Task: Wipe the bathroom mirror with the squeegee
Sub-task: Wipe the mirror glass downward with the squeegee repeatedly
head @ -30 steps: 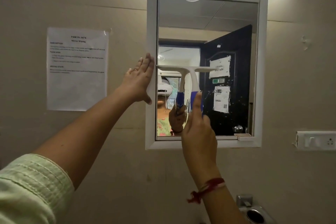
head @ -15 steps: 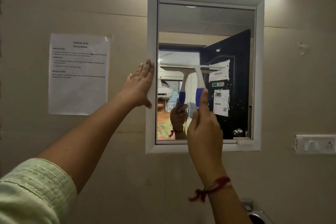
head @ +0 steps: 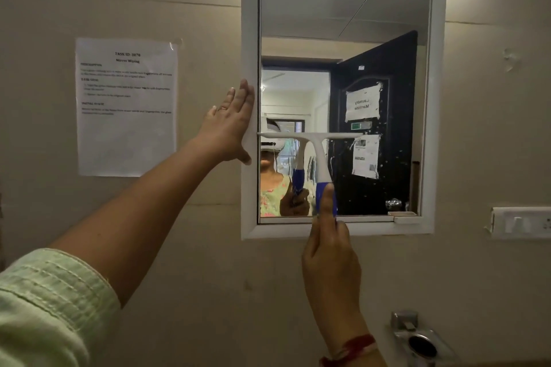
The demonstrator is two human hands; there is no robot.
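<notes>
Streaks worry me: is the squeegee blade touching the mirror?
Touching. Head view: the squeegee blade meets its own reflection on the mirror with no gap.

Above the squeegee (head: 318,155) the mirror (head: 343,24) lies open up to its raised white frame (head: 436,98), with the left hand (head: 229,125) flat on that frame beside the blade's left end.

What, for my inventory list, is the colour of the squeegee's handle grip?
Blue, on the squeegee held by the right hand; head view.
</notes>
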